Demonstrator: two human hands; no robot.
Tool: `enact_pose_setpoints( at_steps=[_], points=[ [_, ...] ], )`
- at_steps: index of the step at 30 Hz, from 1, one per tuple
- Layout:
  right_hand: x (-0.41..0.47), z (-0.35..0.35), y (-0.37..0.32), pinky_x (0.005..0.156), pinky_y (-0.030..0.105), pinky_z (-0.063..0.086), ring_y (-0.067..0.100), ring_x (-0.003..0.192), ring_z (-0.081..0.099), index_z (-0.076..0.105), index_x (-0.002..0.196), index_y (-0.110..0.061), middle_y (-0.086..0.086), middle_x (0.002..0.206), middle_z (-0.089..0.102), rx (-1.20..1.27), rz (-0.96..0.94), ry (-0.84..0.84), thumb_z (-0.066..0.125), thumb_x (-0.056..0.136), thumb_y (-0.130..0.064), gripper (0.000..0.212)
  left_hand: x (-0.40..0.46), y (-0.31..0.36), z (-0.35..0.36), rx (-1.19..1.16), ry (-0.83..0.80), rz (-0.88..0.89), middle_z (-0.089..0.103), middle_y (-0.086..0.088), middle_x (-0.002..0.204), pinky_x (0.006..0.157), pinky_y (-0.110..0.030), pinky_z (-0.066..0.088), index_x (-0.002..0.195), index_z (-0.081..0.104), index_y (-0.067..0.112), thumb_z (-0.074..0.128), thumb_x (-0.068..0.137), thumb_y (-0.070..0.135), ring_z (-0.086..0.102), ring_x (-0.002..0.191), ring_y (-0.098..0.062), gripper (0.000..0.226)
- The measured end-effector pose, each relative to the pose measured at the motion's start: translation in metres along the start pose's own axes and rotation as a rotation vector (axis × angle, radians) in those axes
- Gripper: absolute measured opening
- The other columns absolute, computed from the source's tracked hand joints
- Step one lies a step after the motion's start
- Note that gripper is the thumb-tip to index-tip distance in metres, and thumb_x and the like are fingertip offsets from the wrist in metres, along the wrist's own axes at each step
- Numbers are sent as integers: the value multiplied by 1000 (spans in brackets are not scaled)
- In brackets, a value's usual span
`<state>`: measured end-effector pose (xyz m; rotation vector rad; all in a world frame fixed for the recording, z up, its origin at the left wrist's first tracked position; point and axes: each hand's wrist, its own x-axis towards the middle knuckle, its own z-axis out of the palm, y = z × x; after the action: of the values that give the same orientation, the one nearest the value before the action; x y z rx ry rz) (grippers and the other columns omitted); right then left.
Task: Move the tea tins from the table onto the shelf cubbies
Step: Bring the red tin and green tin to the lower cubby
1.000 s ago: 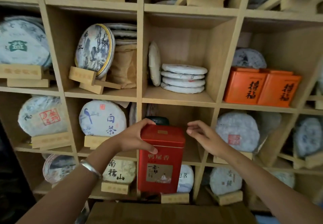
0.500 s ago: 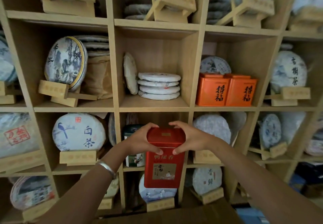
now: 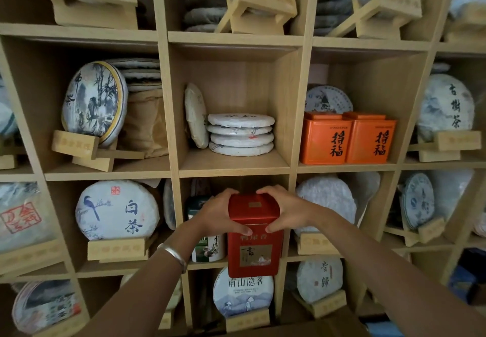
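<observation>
Head view: both hands grip the lid end of a red tea tin at the mouth of the centre cubby. The left hand sits at its 9 o'clock, the right hand at 3 o'clock, fingers curled over the top, thumbs in front. A green-and-white tin stands inside at 9 o'clock; two orange tins at 1 o'clock.

Green tin half behind left wrist

— Legible marks?
— Two orange tins, 2 o'clock: 招福. Tea cake, 9 o'clock: 白茶. Cake, 6 o'clock: 南山隐茗. Cake, 5 o'clock: 昔歸. Red tin label unreadable.
</observation>
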<state>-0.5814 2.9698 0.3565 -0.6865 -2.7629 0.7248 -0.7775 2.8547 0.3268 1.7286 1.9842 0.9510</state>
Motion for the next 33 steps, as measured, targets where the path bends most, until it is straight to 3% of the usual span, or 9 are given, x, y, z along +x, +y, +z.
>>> enact_pose_setpoints(
  at_steps=[4, 8, 12, 18, 24, 33],
  points=[
    [8, 3, -3, 88, 31, 49, 16, 110, 47, 26, 143, -26, 0, 122, 37, -137, 7, 9, 82, 61, -35, 100, 9, -2, -2, -1, -14, 15, 55, 12, 113, 91, -33, 51, 124, 38, 34, 89, 41, 53, 56, 106, -9, 99],
    [14, 10, -7, 95, 40, 48, 21, 116, 43, 26, 145, -23, 3, 126, 40, -256, 5, 67, 78, 62, -44, 99, 17, -5, -5, -59, -29, -6, 55, 12, 110, 83, -26, 53, 122, 39, 34, 92, 45, 43, 58, 100, -5, 94],
    [19, 14, -6, 99, 42, 45, 27, 122, 41, 25, 149, -20, 9, 134, 42, -351, 9, 86, 76, 66, -46, 100, 25, -8, -8, -77, -41, -31, 56, 10, 112, 89, -32, 53, 127, 40, 31, 93, 46, 41, 59, 103, -9, 97],
    [23, 18, -4, 108, 41, 36, 34, 138, 27, 13, 154, -16, 17, 153, 27, -462, 18, 97, 72, 71, -49, 107, 33, -12, -11, -43, -52, -49, 56, 10, 117, 91, -30, 52, 134, 40, 28, 92, 46, 46, 58, 106, -8, 103],
    [27, 19, -6, 112, 40, 31, 35, 143, 20, 10, 154, -15, 19, 156, 22, -506, 34, 94, 71, 73, -47, 107, 40, -8, -16, 108, -93, -60, 53, 2, 132, 101, -39, 46, 143, 34, 24, 87, 50, 55, 52, 118, -16, 112],
    [28, 18, -3, 115, 34, 22, 29, 146, 15, 13, 154, -16, 17, 159, 16, -461, 25, 98, 72, 77, -40, 101, 37, -14, -11, 103, -34, -45, 49, 0, 139, 105, -40, 42, 147, 28, 29, 85, 52, 56, 50, 123, -18, 114]
  ],
)
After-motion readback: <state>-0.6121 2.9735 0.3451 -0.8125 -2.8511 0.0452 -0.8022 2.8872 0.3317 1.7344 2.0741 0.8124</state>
